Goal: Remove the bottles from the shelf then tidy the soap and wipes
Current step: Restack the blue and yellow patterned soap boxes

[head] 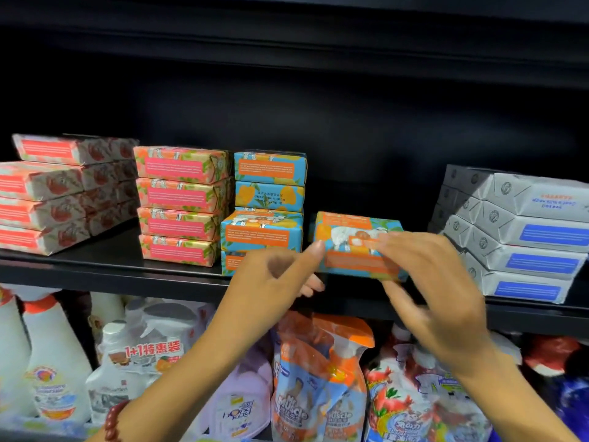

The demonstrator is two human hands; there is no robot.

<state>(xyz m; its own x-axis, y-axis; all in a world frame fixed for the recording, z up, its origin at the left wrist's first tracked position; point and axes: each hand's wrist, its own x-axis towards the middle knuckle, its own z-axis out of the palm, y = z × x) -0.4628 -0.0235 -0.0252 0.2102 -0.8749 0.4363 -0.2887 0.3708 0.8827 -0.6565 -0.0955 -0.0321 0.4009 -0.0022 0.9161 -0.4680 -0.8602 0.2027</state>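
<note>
Soap box (357,247), blue and orange, is held at the near edge of the shelf (111,269) by both hands. The left hand (274,279) sets its thumb on the box's left end, fingers curled beneath. The blurred right hand (436,282) lays fingers across its front, thumb under. Matching soap stack (267,199) stands just left, grey packs (522,237) right, bottles (57,362) below.

Left hand (274,277) and right hand (436,282) hold a soap box (345,232).

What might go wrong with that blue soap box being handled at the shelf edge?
The box, pinched by the left hand and right hand at the shelf edge, might slip onto the bottles below. The uneven blue stack beside it might topple if nudged.
</note>
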